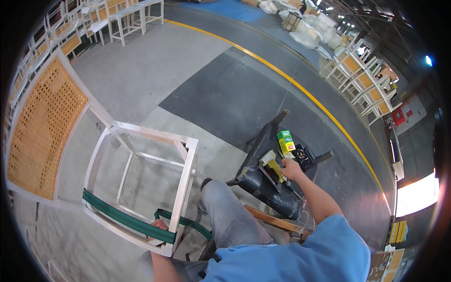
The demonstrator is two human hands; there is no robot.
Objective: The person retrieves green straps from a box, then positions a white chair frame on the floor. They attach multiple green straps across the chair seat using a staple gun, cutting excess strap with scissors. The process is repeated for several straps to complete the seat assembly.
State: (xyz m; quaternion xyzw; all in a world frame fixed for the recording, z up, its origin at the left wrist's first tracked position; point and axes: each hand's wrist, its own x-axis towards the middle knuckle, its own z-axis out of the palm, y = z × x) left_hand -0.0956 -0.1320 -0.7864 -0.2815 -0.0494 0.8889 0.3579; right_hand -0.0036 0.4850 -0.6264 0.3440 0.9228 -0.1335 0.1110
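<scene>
A white wooden chair frame (189, 160) with a woven cane back (44, 127) stands at the left, its seat open. Along one seat rail runs a green webbing strap (124, 217), its loose tail bending toward my knee. My left hand (159, 225) is at the near corner of the frame, closed around the strap beside the rail; the strap and wood partly hide its fingers. To the right, my right hand (292, 169) is closed at the handle of a yellow staple gun (271, 162), which lies on a worn black stool (253, 176) with a hose fitting attached.
A green and yellow box (285, 141) and a black object (304, 157) also lie on the stool. More chairs (124, 19) stand at the far left, and stacked chairs (361, 77) at the far right. A yellow line (291, 81) crosses the floor. Plastic-wrapped goods (310, 35) lie beyond.
</scene>
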